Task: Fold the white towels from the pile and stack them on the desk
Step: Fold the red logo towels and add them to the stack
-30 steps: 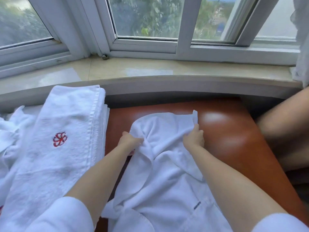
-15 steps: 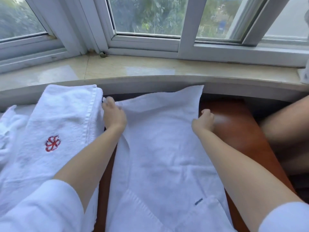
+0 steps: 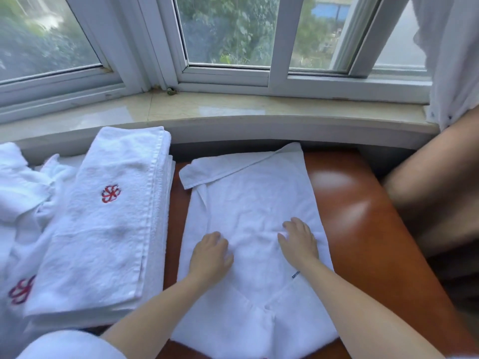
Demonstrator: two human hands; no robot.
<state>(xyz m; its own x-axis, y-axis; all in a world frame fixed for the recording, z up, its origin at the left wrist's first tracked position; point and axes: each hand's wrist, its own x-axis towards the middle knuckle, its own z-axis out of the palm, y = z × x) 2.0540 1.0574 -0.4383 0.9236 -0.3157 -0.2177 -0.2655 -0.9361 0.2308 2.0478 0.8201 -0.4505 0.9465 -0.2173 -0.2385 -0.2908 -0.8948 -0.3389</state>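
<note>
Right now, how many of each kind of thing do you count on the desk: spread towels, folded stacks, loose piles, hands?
Flat white terry towel being smoothed: 1
Folded white towel stack with red emblem: 1
Crumpled white towel pile: 1
Hands, left and right: 2
Total: 5

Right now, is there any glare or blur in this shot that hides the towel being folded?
Head view: window glare makes two bright patches on the glossy brown desk, beside the flat white towel, not on it; a blurred limb at right; the towel stays sharp.
</note>
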